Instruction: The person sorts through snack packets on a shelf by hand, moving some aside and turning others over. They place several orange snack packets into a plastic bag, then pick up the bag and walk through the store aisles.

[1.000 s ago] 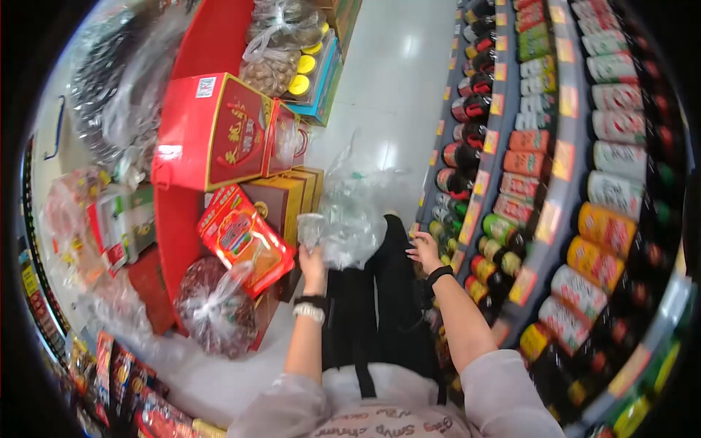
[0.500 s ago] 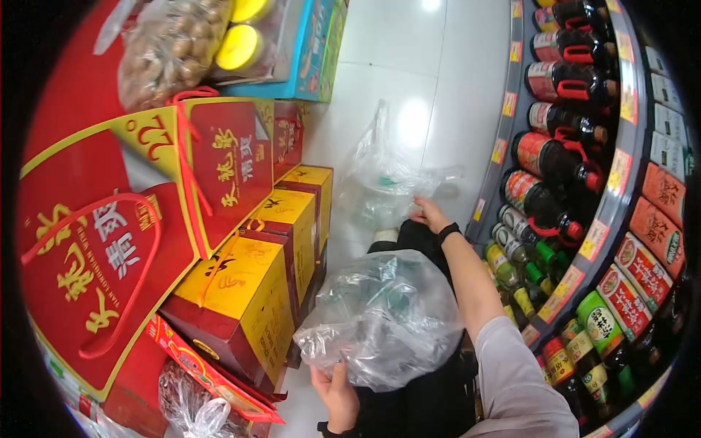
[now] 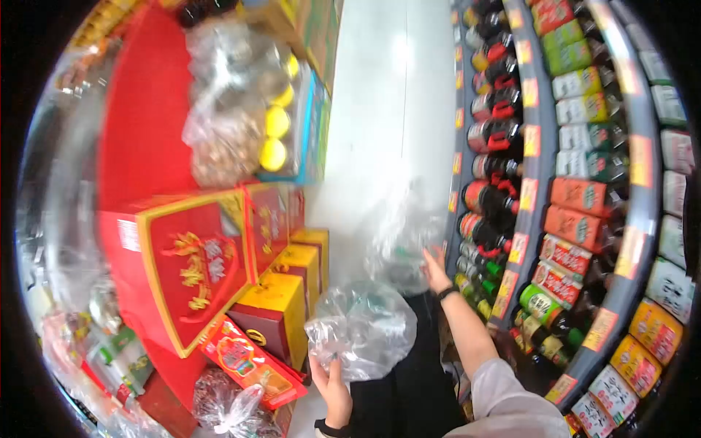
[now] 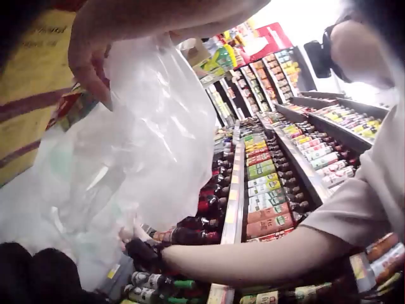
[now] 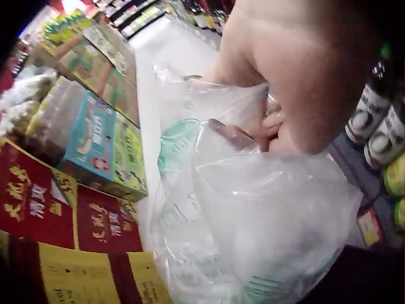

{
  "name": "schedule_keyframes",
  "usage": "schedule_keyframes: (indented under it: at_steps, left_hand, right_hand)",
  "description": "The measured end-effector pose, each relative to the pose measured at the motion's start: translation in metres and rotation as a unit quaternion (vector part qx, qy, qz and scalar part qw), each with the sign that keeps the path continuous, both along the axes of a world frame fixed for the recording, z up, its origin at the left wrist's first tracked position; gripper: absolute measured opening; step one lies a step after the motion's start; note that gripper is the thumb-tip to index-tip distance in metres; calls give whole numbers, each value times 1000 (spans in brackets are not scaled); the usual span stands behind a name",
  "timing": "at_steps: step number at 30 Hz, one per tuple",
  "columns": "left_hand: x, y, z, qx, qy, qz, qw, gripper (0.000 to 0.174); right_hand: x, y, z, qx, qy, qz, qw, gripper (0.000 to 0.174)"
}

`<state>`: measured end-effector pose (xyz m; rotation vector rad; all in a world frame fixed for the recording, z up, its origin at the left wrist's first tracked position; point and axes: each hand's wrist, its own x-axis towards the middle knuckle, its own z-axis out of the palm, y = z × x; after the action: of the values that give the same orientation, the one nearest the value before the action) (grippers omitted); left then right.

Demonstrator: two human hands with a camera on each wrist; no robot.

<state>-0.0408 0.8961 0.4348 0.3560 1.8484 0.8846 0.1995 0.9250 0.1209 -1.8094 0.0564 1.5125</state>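
Puffed-out clear plastic (image 3: 365,328) hangs over the person's dark-trousered legs. My left hand (image 3: 332,387) pinches its near left edge between thumb and fingers. Farther forward, my right hand (image 3: 436,271) grips a thin clear plastic bag (image 3: 400,244). In the right wrist view, the right hand's curled fingers (image 5: 272,120) are bunched in this bag (image 5: 278,196), which carries green print. The left wrist view has the crumpled plastic (image 4: 152,126) spread between the two hands. Whether both pieces are one bag, I cannot tell.
Red gift boxes (image 3: 193,270) and yellow-topped boxes (image 3: 274,306) are stacked on the left. A red packet (image 3: 248,361) and a tied bag of dark goods (image 3: 234,405) lie nearer. Shelves of bottles (image 3: 489,204) line the right, with a pale tiled aisle (image 3: 365,95) between.
The right hand, earlier apart from the plastic, has reached forward and now grips it. The plastic has spread into a near and a far part. The head view has shifted.
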Motion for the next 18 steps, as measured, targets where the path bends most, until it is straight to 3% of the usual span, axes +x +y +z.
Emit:
schedule_keyframes:
  at_steps: [2,3,4,5,6,7,8,9,11,12,13,15,16,17,18]
  left_hand:
    - [2,22,34,84,57,-3,995,51]
    - [3,41,63,138,20,-27,990,60]
    - [0,54,79,201,73,-80,974,58]
    - [0,65,96,261,130,-127,948,56]
    - [11,88,153,187,59,-113,974,65]
    - [11,96,165,230,53,-126,964,62]
    - [8,101,178,241,32,-141,960,57]
    - [7,109,192,246,11,-157,956,53]
    - [8,131,212,243,117,-212,939,52]
    - [4,141,223,236,113,-247,933,40]
    - [3,151,233,247,117,-246,930,40]
    - [7,168,251,299,125,-307,895,32]
    - [15,180,266,324,116,-326,881,30]
    - [23,188,271,332,115,-320,880,30]
    - [32,200,271,371,206,-390,817,31]
  right_hand:
    - [7,16,67,33,76,1,997,53]
    - [20,15,75,-9,121,86,989,40]
    - [35,16,76,-48,158,174,971,31]
    - [39,14,98,123,25,377,918,32]
    - [30,33,145,19,108,222,969,33]
    - [20,55,199,19,33,209,977,40]
    - [23,59,211,61,26,215,974,44]
    - [21,75,232,24,21,170,985,42]
    - [28,95,283,78,75,129,986,39]
    - [42,97,254,156,218,97,959,38]
    - [46,111,286,168,218,99,956,38]
    - [46,143,407,228,301,55,924,47]
    - [48,150,425,242,327,66,911,57]
    - [52,153,405,248,323,72,911,57]
    - [46,164,432,260,304,125,908,57]
